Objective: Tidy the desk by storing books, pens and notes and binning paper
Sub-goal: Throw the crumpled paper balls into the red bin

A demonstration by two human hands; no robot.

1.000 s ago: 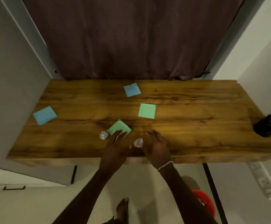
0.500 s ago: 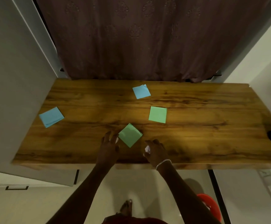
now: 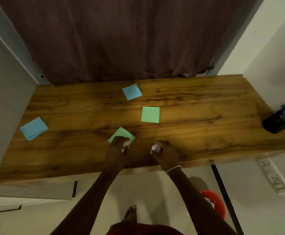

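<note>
From the left: a blue note (image 3: 34, 128) lies untouched at nine o'clock on the tabletop (image 3: 206, 116). Next, at six o'clock, is the change I care about. A second ago my left hand (image 3: 117, 150) was spread flat, reaching toward a crumpled paper ball (image 3: 126, 143) lying loose on the wood; now its fingers are curled round that ball, with the knuckles over the near corner of a green note (image 3: 121, 134). I cannot tell whether the note is caught in the grip as well.

Past it, a second blue note (image 3: 132, 91) sits toward twelve o'clock and a second green note (image 3: 150, 114) at the centre, both where they were.

My right hand (image 3: 168, 152), just right of the left, has done the same: open before, now clamped on the other paper ball (image 3: 156, 148), which shows white between thumb and fingers.

So both scraps are off the wood and in hand. I judge the binning step is half done: the red bin (image 3: 220, 207) stands on the floor at five o'clock, already holding some paper. The pen holder (image 3: 277, 122) at three o'clock looks filled, and four notes are left to store.
</note>
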